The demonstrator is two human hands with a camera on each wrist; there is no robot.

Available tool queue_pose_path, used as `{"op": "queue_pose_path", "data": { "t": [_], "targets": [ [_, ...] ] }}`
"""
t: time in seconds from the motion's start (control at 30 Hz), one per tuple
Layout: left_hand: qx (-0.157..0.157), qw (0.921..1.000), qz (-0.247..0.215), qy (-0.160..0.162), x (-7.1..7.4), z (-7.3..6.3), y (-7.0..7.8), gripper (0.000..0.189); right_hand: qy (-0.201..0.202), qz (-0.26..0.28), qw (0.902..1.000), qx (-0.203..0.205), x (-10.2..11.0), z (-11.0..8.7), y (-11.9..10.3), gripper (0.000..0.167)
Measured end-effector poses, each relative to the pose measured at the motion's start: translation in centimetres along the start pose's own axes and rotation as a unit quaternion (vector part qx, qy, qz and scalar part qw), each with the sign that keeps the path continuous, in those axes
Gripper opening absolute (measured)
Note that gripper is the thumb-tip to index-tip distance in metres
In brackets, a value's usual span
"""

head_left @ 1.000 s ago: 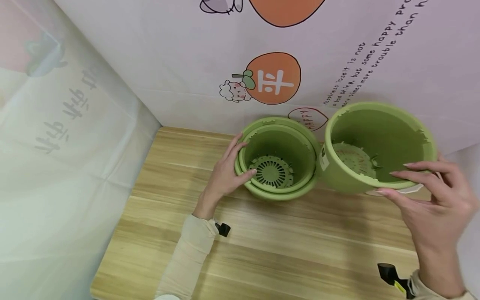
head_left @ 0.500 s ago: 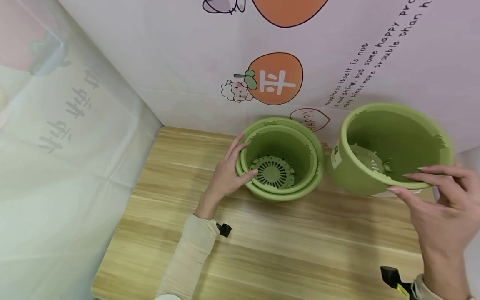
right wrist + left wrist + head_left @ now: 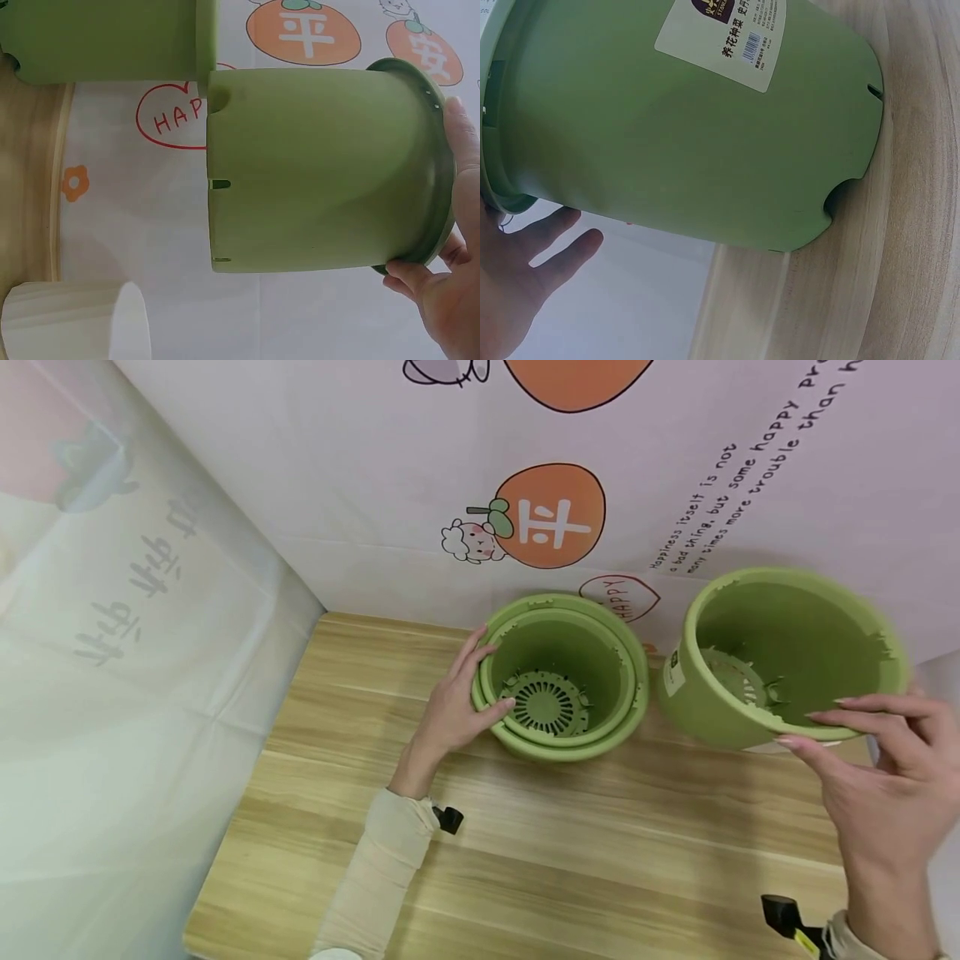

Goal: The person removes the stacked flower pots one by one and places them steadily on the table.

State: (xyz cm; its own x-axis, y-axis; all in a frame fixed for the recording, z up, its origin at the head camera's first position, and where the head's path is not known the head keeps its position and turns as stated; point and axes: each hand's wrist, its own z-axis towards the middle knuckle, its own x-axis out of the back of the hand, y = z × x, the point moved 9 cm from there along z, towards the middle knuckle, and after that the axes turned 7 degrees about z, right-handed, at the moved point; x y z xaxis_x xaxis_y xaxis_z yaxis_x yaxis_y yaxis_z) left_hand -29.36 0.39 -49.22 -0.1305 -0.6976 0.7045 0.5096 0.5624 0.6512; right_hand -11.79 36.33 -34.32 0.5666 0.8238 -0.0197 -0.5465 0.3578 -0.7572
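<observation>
One pot (image 3: 573, 647) inside a wider pot (image 3: 570, 752)

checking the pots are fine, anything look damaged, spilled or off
Nothing stands out. The base notches on the round green plastic pot in the right hand could pass for chips, but similar cutouts on the outer nested round green plastic pot suggest design.

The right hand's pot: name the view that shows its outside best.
Right wrist: the pot appears side-on, its wall visible from base to rim, gripped by the right hand. Head shows mostly its inside; left wrist, nothing recognisable of it.
</observation>
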Motion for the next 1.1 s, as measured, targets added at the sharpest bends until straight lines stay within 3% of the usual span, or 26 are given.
{"op": "queue_pose_path", "data": {
  "t": [0.23, 0.5, 0.77, 1.1],
  "targets": [
    [-0.004, 1.0000, -0.001, -0.001, 0.0, 0.0, 0.1, 0.082, 0.023, 0.023, 0.9990, 0.032, 0.0, -0.2, 0.0, 0.048],
    [-0.004, 1.0000, 0.003, 0.001, 0.0, 0.1, 0.0, 0.082, 0.027, -0.046, 0.9962, 0.069, 0.3, -0.7, 0.4, 0.055],
    [-0.004, 1.0000, -0.004, -0.003, 0.0, -0.2, 0.2, 0.082, 0.018, -0.038, 0.9974, 0.059, 0.1, -1.8, 0.8, 0.051],
    [-0.003, 1.0000, -0.009, 0.001, 0.0, -0.1, 0.1, 0.081, -0.015, -0.108, 0.9926, 0.052, 0.7, -2.7, 2.4, 0.059]
  ]
}}
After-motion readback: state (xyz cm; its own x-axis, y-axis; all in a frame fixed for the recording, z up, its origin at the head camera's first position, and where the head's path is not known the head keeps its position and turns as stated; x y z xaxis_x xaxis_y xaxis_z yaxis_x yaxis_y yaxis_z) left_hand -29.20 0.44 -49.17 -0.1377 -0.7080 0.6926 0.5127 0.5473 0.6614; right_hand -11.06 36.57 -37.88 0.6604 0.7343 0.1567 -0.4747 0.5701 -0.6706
